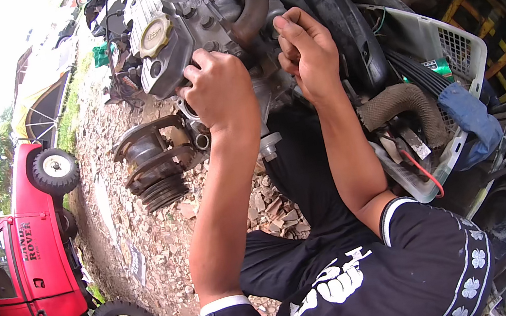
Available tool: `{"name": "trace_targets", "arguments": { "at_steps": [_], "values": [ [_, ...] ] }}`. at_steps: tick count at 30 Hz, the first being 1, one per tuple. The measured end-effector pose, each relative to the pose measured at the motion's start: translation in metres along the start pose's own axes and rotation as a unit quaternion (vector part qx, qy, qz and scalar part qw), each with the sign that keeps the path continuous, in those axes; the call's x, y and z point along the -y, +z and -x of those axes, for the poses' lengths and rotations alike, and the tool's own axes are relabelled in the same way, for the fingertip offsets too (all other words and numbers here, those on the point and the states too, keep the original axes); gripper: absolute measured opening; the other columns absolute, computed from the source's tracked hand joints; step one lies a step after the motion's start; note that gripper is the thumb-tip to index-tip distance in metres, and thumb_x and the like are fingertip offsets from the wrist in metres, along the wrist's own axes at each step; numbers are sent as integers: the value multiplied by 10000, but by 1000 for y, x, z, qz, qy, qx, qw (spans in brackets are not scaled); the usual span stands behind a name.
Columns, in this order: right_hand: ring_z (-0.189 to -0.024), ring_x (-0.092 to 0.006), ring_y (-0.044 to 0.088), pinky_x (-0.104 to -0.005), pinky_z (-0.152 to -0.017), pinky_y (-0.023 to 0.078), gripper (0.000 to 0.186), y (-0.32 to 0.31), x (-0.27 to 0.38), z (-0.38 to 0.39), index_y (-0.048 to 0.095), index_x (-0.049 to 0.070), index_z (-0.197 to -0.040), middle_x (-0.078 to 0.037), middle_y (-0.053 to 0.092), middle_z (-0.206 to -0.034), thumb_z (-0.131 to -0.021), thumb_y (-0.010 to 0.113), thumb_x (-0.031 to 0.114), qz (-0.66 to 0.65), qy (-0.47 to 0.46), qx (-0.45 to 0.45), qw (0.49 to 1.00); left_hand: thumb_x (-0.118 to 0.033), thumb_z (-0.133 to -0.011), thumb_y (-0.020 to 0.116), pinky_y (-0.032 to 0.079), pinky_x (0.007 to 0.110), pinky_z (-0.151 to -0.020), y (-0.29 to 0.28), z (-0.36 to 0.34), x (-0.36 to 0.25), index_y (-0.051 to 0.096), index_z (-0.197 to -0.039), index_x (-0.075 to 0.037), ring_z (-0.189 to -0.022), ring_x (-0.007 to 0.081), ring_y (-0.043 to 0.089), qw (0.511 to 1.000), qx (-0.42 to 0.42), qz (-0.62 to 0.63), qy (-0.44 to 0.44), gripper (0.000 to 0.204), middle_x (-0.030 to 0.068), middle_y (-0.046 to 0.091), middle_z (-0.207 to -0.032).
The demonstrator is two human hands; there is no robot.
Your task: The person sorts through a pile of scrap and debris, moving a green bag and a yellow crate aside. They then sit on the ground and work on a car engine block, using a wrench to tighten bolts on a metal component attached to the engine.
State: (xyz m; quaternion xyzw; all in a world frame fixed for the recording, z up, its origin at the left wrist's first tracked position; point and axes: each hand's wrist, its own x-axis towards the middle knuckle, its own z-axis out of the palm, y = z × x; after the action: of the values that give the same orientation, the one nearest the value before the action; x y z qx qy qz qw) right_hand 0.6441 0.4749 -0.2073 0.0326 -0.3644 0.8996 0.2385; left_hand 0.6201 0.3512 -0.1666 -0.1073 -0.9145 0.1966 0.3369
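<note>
A grey metal engine (206, 30) stands in front of me, its ribbed valve cover (167, 69) topped by a round yellowish filler cap (155, 37). My left hand (220, 87) is closed at the near end of that cover, with bent fingers against its edge; the fingertips are partly hidden. To the right, my right hand (310, 49) is raised beside a curved brown pipe (254, 9). Its thumb and fingers are pressed together, and what they hold, if anything, is too small to make out. Below my left hand sits a dark pulley assembly (154, 154).
At right, a pale plastic crate (478, 56) holds a ribbed hose (406, 104) and a blue cloth (470, 117). A long black plastic part (338, 25) leans between crate and engine. Stony ground (166, 238) lies below; a red off-road vehicle (44, 257) is parked at left.
</note>
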Motion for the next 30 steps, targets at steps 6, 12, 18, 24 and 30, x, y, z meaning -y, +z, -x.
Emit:
{"name": "trace_targets", "arguments": {
  "at_steps": [6, 12, 18, 24, 30],
  "values": [
    [-444, 6, 326, -203, -405, 238, 223, -4, -3, -2, 585, 96, -824, 88, 407, -592, -961, 696, 232, -4, -11, 12, 1000, -154, -863, 650, 575, 390, -721, -4, 5, -3, 736, -840, -53, -847, 223, 685, 999, -26, 14, 19, 135, 33, 631, -919],
    [-499, -10, 220, -211, -426, 197, 141, 4, 10, 7, 567, 89, -894, 90, 332, -613, -979, 646, 169, -3, -33, 28, 999, -173, -862, 667, 585, 403, -722, -12, 5, 3, 705, -925, -35, -863, 257, 704, 999, -15, 40, 18, 156, 67, 659, -951],
    [-503, -86, 520, -262, -500, 420, 272, -16, 3, -6, 657, 51, -826, 29, 524, -580, -889, 769, 291, 272, -180, 24, 945, -116, -954, 605, 555, 351, -808, -34, -13, 55, 678, -1122, -2, -866, 227, 724, 897, 88, 431, -36, 216, 126, 738, -963],
    [-723, -229, 707, -323, -655, 519, 185, 10, -20, 2, 743, 46, -931, -116, 726, -824, -865, 770, 216, 451, -194, 88, 867, -101, -1039, 467, 551, 339, -899, 56, 34, 68, 650, -1141, 17, -1048, 222, 678, 693, -126, 704, -91, 241, 142, 692, -1133],
    [-763, -293, 731, -348, -721, 554, 217, 22, -37, 2, 762, 51, -926, -110, 754, -859, -845, 762, 252, 434, -113, 88, 890, 79, -876, 366, 511, 370, -974, 61, 38, 50, 639, -1027, 82, -1042, 255, 662, 622, -201, 748, -116, 312, 189, 666, -1096]
  ]
}}
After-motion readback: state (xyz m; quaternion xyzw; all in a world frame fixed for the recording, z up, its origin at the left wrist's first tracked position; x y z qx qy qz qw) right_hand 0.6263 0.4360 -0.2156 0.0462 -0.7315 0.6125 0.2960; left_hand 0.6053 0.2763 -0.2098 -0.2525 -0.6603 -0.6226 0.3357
